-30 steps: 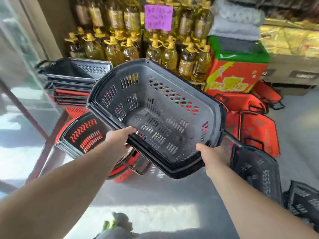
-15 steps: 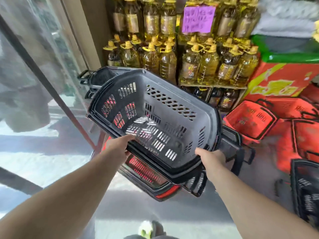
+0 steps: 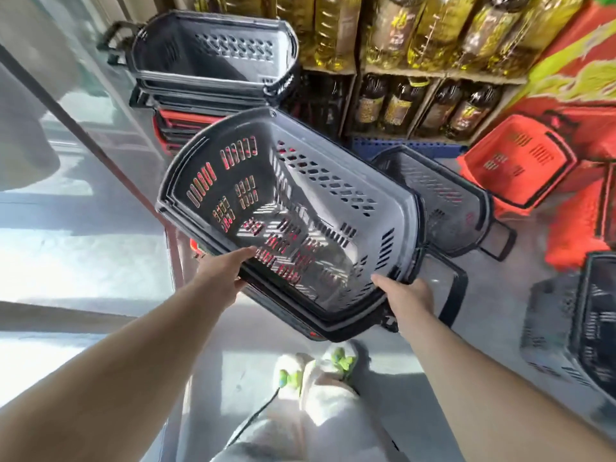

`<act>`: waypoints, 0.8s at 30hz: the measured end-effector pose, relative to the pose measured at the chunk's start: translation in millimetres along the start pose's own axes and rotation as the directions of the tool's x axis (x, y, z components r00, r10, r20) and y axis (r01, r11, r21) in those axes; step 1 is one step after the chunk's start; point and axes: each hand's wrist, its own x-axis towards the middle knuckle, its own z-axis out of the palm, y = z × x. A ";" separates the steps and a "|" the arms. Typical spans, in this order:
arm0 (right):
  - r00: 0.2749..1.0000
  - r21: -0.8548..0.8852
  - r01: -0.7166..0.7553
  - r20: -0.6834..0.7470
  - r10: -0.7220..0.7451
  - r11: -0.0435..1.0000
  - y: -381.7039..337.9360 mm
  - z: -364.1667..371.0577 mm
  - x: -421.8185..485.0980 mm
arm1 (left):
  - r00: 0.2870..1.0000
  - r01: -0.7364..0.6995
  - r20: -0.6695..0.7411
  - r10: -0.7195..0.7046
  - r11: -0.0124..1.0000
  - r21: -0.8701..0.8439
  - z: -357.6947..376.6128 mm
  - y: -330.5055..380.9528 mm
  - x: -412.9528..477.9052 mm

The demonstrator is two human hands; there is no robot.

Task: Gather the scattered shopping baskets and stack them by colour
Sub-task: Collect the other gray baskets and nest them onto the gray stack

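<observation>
I hold a grey shopping basket (image 3: 340, 181) tilted in front of me, with further grey rims nested under it. My left hand (image 3: 223, 273) grips its near left rim and my right hand (image 3: 405, 295) grips its near right rim. Red plastic shows through the basket's slots from beneath. Behind it stands a tall stack (image 3: 213, 65) with grey baskets on top and red ones (image 3: 176, 128) below. Another grey basket (image 3: 443, 201) sits on the floor just to the right. A red basket (image 3: 520, 161) lies farther right.
Shelves of cooking oil bottles (image 3: 410, 35) fill the back wall. A red and yellow carton (image 3: 566, 81) stands at right. A glass wall with a dark bar (image 3: 83, 128) runs along the left. More grey baskets (image 3: 576, 331) lie at the right edge. My feet (image 3: 313, 365) are below.
The view has tipped downward and come closer to the tall stack. The held basket has moved with me toward that stack, and both hands keep their grip.
</observation>
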 end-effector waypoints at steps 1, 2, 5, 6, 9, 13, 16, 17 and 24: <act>1.000 -0.023 -0.004 -0.001 0.004 1.000 3.2 2.8 6.2 | 1.000 -0.005 0.015 0.005 1.000 0.007 2.7 -4.4 4.4; 1.000 -0.047 -0.008 0.006 0.008 0.999 4.1 5.5 11.0 | 1.000 -0.003 0.025 0.003 1.000 0.013 4.7 -5.9 6.8; 0.996 -0.075 -0.010 0.087 0.017 0.997 4.2 12.4 24.7 | 1.000 0.013 0.022 -0.015 0.997 0.075 9.0 -6.9 14.4; 0.995 -0.100 -0.002 0.098 0.012 0.995 2.8 14.1 28.5 | 0.999 0.027 0.021 -0.029 0.994 0.109 9.8 -6.6 16.3; 0.989 -0.209 -0.019 0.139 0.049 0.978 -4.9 18.5 32.8 | 0.998 0.022 0.056 -0.034 0.980 0.198 17.4 -7.2 16.0; 0.977 -0.303 0.038 0.213 0.028 0.952 -12.4 17.5 26.3 | 0.986 -0.068 0.166 0.019 0.955 0.290 33.6 -2.4 -0.2; 0.982 -0.322 0.127 0.171 -0.074 0.938 -16.3 -5.3 16.1 | 0.956 -0.178 0.286 0.069 0.910 0.373 58.3 1.7 -18.3; 0.982 -0.334 0.151 0.162 -0.101 0.930 -17.3 -13.4 12.3 | 0.944 -0.215 0.316 0.089 0.895 0.390 67.4 1.6 -24.3; 0.974 -0.264 0.223 0.010 -0.228 0.938 -0.7 -122.1 -17.1 | 0.819 -0.492 0.554 0.151 0.683 0.540 153.0 -11.4 -95.0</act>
